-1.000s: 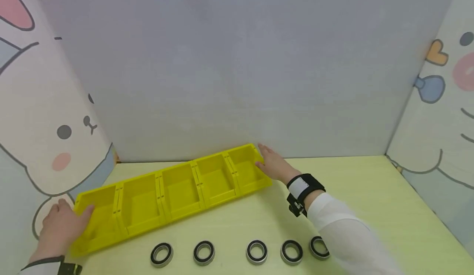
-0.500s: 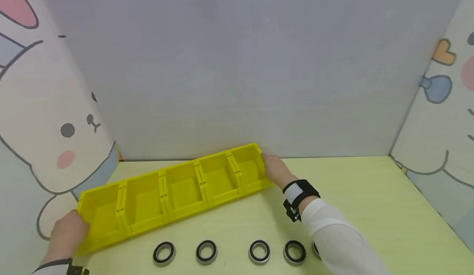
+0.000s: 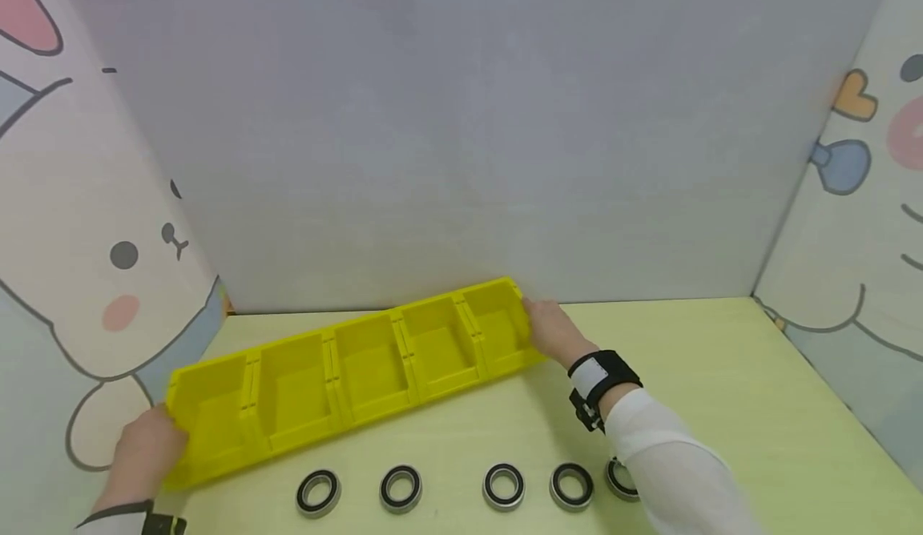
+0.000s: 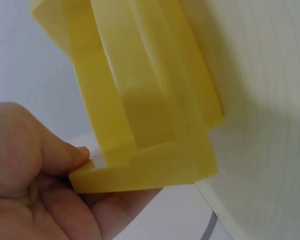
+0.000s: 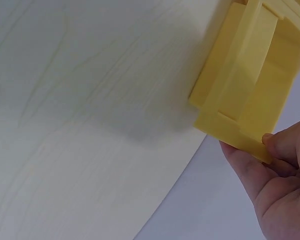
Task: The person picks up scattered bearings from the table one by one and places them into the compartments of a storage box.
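A long yellow bin (image 3: pixel 371 403) with several compartments in a row lies slantwise in the head view, its right end farther back. My left hand (image 3: pixel 149 448) grips its left end wall; in the left wrist view the thumb (image 4: pixel 65 155) is over the rim and fingers are beneath. At the other end, my right hand (image 3: pixel 555 331) pinches the end wall, with the right wrist view showing the thumb (image 5: pixel 285 142) inside the rim and a finger (image 5: pixel 245 167) under it. The bin's compartments hold nothing visible.
In front of the bin, several black-and-silver ring bearings (image 3: pixel 318 493) lie in a row on the pale yellow table (image 3: pixel 721 407). The rightmost bearing (image 3: pixel 622 479) is partly covered by the right sleeve. A grey wall (image 3: pixel 469 134) stands behind, with cartoon-printed panels (image 3: pixel 108 199) at both sides.
Both hands have gone from spread fingers at the bin's ends to gripping its end walls. The bin has shifted slightly to the right. The bearings stay put.
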Demonstrator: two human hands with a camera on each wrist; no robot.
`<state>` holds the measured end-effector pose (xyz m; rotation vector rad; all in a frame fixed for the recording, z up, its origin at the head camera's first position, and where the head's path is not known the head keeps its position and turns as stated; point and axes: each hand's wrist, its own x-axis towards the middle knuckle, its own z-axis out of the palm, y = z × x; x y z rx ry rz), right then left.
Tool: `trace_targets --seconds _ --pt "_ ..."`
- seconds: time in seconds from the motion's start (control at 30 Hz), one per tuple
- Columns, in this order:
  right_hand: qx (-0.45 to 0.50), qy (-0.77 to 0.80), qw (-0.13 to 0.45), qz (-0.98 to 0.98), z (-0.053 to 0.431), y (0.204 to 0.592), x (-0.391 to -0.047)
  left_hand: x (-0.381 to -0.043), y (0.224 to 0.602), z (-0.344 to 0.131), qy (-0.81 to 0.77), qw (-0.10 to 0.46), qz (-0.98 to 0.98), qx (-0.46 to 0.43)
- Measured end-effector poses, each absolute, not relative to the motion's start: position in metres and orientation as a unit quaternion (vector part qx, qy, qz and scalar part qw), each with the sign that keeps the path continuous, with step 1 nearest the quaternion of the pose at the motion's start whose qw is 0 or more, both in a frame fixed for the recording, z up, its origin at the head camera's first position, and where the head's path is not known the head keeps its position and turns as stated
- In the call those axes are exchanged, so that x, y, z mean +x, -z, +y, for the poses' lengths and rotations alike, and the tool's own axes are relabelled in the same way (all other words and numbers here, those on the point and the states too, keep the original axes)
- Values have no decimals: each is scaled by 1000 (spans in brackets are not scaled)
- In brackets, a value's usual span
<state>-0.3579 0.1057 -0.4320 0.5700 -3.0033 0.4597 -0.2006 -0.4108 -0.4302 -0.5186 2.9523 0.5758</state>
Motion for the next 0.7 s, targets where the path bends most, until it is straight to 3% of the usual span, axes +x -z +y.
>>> trace_targets --seconds 0.7 --pt "171 -169 44 -970 181 437 -331 -222 432 -356 -173 -36 981 -82"
